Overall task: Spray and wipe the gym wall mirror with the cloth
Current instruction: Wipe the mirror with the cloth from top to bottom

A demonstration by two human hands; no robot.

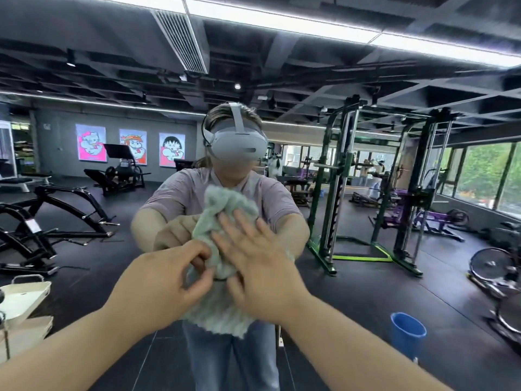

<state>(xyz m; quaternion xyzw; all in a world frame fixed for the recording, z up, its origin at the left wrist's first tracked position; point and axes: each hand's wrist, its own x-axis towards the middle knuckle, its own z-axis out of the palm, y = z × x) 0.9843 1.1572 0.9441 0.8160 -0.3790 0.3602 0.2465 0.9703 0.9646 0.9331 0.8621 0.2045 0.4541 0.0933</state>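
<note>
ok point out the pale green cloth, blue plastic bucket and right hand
pale green cloth point(220, 317), head view, lower part
blue plastic bucket point(407, 342), head view, outer wall
right hand point(262, 272), head view, its back

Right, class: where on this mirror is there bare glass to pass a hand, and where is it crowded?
Bare mirror lies left of the left hand, above the white tray, and right of the right hand, above the blue bucket. The middle is crowded: both hands meet on the cloth.
</note>
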